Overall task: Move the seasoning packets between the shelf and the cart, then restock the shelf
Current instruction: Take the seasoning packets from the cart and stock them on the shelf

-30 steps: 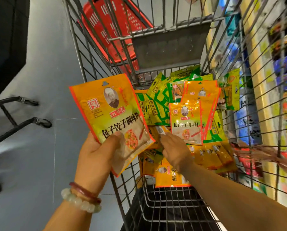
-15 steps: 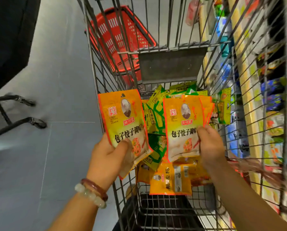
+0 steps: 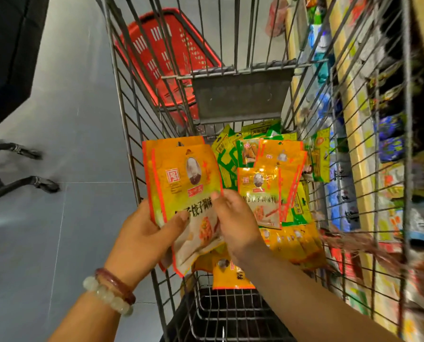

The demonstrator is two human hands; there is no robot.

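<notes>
**Orange packets stacked over the cart**

Orange packets (image 3: 181, 193), two overlapped, gripped in left hand (image 3: 144, 233), thumb across the front, over the cart's (image 3: 129, 144) left wall. Right hand (image 3: 235, 218) at 3 o'clock of them, fingers pinching their right edge. More orange and green packets (image 3: 270, 183) heaped inside the cart. Red basket (image 3: 166, 55) at 12 o'clock beyond; shelf (image 3: 354, 169) at 3 o'clock.

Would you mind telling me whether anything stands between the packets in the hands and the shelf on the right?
Yes. The cart's right wire wall rises between the orange packets held by the left hand and the shelf, so they would probably have to be lifted over it.
</notes>
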